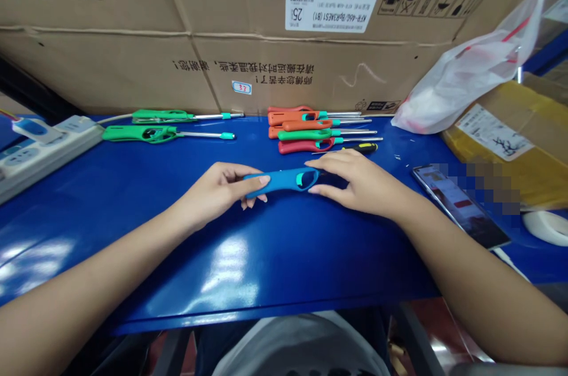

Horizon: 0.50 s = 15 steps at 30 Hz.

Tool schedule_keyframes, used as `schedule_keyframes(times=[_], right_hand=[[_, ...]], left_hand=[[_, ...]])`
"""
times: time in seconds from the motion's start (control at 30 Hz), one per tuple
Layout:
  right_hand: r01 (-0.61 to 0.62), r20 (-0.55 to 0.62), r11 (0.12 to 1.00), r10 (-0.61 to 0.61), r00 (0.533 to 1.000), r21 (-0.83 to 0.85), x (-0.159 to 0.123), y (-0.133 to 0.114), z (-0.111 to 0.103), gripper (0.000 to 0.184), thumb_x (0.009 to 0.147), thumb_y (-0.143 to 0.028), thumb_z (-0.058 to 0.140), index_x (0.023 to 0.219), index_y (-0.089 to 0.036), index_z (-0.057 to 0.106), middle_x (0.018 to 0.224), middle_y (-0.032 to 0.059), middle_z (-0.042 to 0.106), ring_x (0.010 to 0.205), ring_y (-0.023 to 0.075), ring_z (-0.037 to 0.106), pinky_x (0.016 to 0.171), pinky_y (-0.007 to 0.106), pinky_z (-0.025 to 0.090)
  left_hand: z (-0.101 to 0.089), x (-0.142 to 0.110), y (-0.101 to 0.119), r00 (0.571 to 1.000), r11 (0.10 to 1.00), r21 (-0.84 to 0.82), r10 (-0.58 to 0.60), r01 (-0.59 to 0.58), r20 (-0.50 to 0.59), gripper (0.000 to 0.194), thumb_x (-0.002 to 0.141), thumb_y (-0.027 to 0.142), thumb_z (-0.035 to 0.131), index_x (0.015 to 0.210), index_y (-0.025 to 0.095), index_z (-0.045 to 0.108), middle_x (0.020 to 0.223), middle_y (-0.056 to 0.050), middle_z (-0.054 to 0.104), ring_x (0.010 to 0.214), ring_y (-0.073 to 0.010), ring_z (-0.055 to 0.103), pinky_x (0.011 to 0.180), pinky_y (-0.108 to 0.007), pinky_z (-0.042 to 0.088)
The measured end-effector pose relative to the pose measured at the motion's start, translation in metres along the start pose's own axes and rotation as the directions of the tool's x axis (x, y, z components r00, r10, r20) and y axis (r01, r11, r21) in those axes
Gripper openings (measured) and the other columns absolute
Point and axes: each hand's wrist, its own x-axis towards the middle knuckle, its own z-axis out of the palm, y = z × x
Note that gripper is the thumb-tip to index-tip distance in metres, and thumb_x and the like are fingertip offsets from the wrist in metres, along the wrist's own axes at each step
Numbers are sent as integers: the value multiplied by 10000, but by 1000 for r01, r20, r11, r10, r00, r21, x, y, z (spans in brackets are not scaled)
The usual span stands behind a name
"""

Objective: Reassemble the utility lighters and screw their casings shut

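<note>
A blue long-necked lighter is held level just over the blue table, its green trigger showing in the finger loop. My left hand is closed around the handle's left end, thumb on top. At the loop end, my right hand pinches the lighter between thumb and fingers; its metal tube is hidden there. Behind lie a red lighter, a green lighter and several orange lighters, tubes pointing right. Close to my right fingers lies a black and yellow screwdriver.
Two more green lighters, one nearer and one behind, lie by a white power strip. A large cardboard box walls the back. At right are a plastic bag, yellow-taped box, phone and white roll.
</note>
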Motion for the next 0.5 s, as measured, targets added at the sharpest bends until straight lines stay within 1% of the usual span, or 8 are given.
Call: schedule_keyframes(times=[0.03,0.07,0.13,0.2,0.27,0.33,0.4,0.5], right_hand=[[23,-6,1000,-23,1000,-13,0,-1,1,477,941,-453,685,1346,-209,630,1275,110,711,1173,282,653,1041,446,460],[46,-5,999,-46,999,-23,0,-2,3,522,937,-461,687,1390,-213,604,1303,114,697,1195,284,642,1052,453,461],[87,15,996,-87,996,-31,1,-4,7,471,985,-426,623,1417,-237,592,1306,103,694,1179,267,648,1034,447,481],[109,18,994,-108,994,-27,2,-5,10,393,1034,-376,538,1398,-249,616,1277,93,708,1132,246,668,995,426,508],[105,1,994,-105,994,-17,2,-5,12,371,1049,-358,506,1372,-238,641,1249,95,719,1102,239,680,962,410,527],[88,-26,996,-88,996,2,2,-5,12,369,1050,-343,502,1360,-209,652,1229,102,729,1090,239,688,949,399,538],[78,-52,997,-76,996,25,1,-5,11,372,1048,-330,511,1365,-192,646,1224,101,734,1087,231,695,950,385,544],[87,-102,996,-84,991,21,0,-7,12,361,1035,-311,542,1354,-182,649,1252,95,735,1106,228,699,969,382,539]], left_hand=[[1,2,0,996,988,-129,-83,84,16,299,892,420,709,815,137,771,700,-67,744,492,-109,563,432,-209,445],[2,3,0,989,963,-225,-141,146,37,317,893,416,715,761,131,763,682,-76,738,473,-99,549,414,-202,432],[5,4,0,975,920,-325,-207,220,75,362,910,420,709,705,125,757,657,-90,731,458,-93,553,407,-195,446],[7,3,0,971,901,-361,-233,239,62,327,925,422,702,795,135,791,711,-91,757,509,-110,624,465,-203,533],[9,1,2,977,909,-372,-212,190,-20,270,913,416,728,977,166,807,854,-81,795,640,-140,716,589,-231,627],[11,-1,3,985,939,-331,-130,88,-109,307,861,392,794,1092,190,790,994,-69,799,771,-166,763,693,-257,669],[12,-3,1,988,968,-247,6,-44,-154,338,798,346,856,1087,183,792,1060,-64,788,814,-175,774,729,-256,678],[14,-4,-3,965,967,-136,187,-214,-186,313,776,279,871,1062,173,800,1076,-58,781,795,-167,779,747,-245,680]])
